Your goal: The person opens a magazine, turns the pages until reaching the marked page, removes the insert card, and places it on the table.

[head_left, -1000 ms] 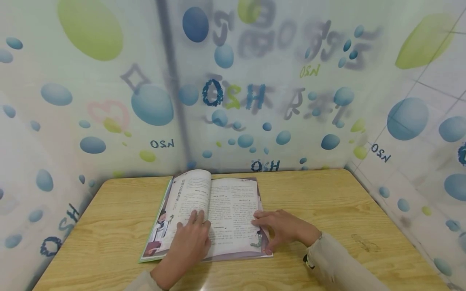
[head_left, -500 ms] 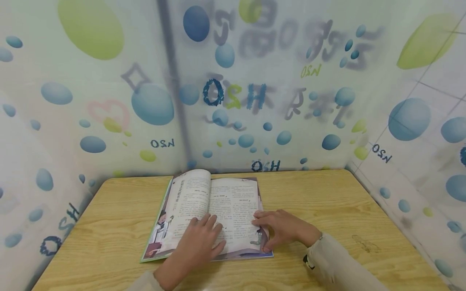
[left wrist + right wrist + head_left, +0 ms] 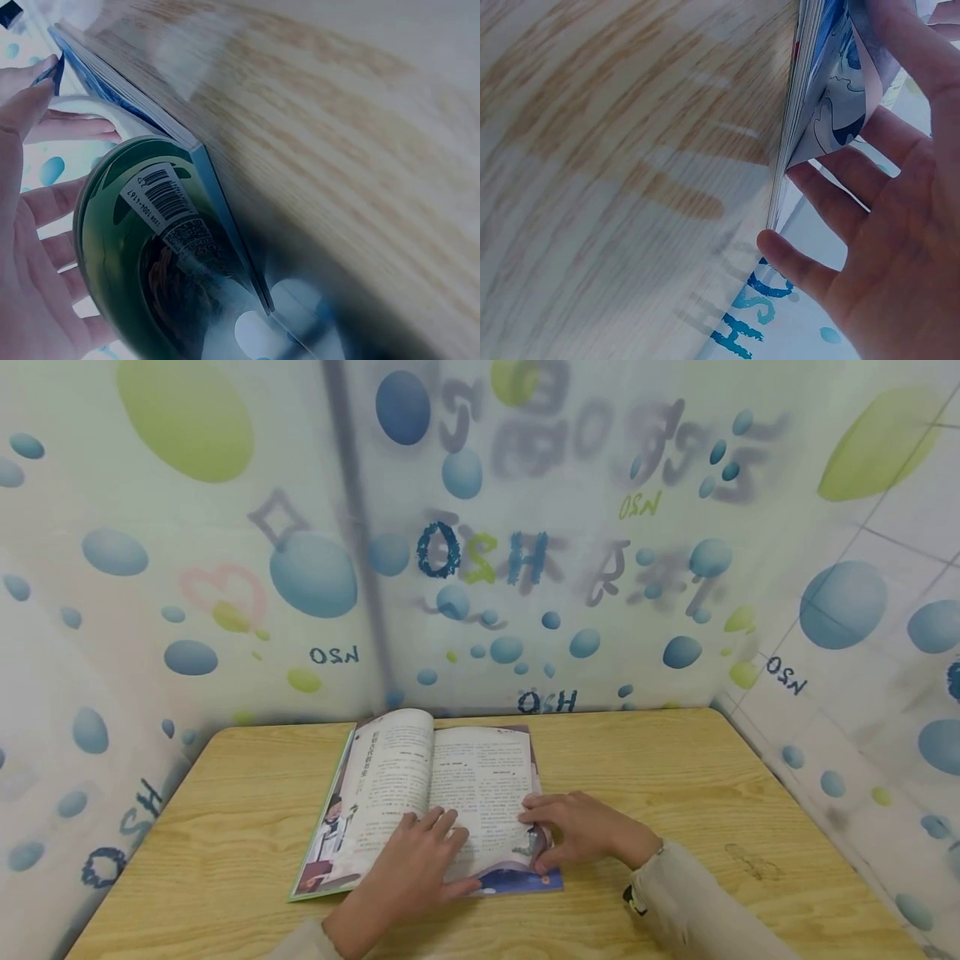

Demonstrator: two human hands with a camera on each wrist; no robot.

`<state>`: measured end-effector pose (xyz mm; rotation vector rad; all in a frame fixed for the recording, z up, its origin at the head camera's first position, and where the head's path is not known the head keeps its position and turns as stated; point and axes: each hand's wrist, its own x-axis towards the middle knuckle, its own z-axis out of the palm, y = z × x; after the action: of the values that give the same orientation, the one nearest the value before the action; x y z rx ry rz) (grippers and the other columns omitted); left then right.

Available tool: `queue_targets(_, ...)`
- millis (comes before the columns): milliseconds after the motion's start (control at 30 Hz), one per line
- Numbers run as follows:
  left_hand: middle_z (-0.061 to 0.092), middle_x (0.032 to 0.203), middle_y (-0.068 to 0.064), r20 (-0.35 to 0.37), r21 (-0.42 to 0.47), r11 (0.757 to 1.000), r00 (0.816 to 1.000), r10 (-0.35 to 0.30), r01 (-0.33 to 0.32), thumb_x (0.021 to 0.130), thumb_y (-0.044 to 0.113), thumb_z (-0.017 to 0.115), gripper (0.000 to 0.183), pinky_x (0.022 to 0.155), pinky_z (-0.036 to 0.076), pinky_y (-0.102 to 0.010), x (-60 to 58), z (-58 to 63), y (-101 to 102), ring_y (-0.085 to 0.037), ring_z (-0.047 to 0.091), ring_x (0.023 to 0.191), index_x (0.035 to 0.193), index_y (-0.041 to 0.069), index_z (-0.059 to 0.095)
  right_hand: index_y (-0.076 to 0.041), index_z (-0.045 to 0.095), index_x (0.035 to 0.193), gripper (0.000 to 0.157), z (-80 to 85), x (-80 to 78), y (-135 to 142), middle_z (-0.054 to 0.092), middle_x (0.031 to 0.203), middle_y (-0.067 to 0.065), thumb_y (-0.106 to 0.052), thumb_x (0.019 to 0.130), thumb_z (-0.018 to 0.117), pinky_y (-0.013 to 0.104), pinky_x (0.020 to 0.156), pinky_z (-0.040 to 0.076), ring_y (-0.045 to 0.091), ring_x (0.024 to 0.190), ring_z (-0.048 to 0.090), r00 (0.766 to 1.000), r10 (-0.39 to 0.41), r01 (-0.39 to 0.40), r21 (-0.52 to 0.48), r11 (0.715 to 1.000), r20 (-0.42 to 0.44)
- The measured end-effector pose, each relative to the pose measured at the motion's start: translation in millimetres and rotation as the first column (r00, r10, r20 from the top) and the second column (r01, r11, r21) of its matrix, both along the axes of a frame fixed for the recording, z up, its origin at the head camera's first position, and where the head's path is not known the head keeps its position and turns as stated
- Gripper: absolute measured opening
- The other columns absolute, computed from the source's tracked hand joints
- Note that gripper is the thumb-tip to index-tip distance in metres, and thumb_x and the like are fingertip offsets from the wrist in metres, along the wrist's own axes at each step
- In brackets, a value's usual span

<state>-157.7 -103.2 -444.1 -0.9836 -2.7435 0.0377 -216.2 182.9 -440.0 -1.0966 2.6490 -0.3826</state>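
An open magazine (image 3: 472, 777) lies on the table, its left pages arching up near the spine. My left hand (image 3: 414, 864) rests over the lower middle of the spread, fingers extended and thumb out along the bottom edge. At the lower right corner, my right hand (image 3: 581, 837) pinches a page (image 3: 874, 71) between thumb and fingers, and it curls upward. Under that lifted corner a blue page (image 3: 517, 882) shows. The left wrist view has the magazine's green cover (image 3: 109, 240) with a printed barcode, and my left fingers behind it.
The wood-grain table (image 3: 645, 760) extends on both sides of the magazine. Behind and beside it stand pale walls (image 3: 480, 610) printed with blue and green drops and letters. A dark mark (image 3: 752, 862) is on the tabletop at right.
My left hand has slid right and down across the pages, its thumb spreading out. My right hand has raised the page's lower corner further, exposing more blue beneath.
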Motion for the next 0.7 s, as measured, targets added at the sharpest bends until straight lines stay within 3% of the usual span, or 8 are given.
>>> queue_targets(433, 0.064, 0.123, -0.008, 0.017, -0.013, 1.000, 1.000, -0.007, 0.007, 0.090, 0.054, 0.062, 0.047, 0.084, 0.051, -0.048, -0.1, 4.3, 0.2, -0.026, 0.061, 0.110, 0.115, 0.015, 0.068, -0.014, 0.062, 0.136, 0.072, -1.5, -1.9, -0.4, 0.053, 0.146, 0.005, -0.063, 0.085, 0.066, 0.050, 0.108, 0.040, 0.027, 0.135, 0.048, 0.998, -0.039, 0.040, -0.018, 0.999, 0.039)
queue_targets(567, 0.064, 0.123, -0.007, -0.003, 0.001, 1.000, 1.000, -0.024, 0.024, 0.090, 0.049, 0.064, 0.047, 0.084, 0.052, -0.046, -0.6, 5.0, 0.9, -0.025, 0.061, 0.110, 0.123, 0.016, 0.065, -0.013, 0.060, 0.138, 0.072, 0.0, -1.4, 1.3, 0.053, 0.146, 0.006, -0.063, 0.087, 0.063, 0.050, 0.108, 0.041, 0.028, 0.134, 0.049, 0.998, -0.033, 0.035, -0.043, 0.998, 0.054)
queue_targets(700, 0.058, 0.136, -0.008, -0.022, 0.025, 0.998, 0.998, -0.059, 0.060, 0.090, 0.045, 0.067, 0.056, 0.090, 0.052, -0.047, -0.7, 5.2, 0.4, -0.026, 0.059, 0.118, 0.138, 0.018, 0.056, -0.009, 0.056, 0.140, 0.072, 6.0, -0.4, 3.9, 0.053, 0.145, 0.008, -0.061, 0.090, 0.061, 0.050, 0.108, 0.041, 0.029, 0.133, 0.050, 0.997, -0.009, 0.015, -0.087, 0.996, 0.072)
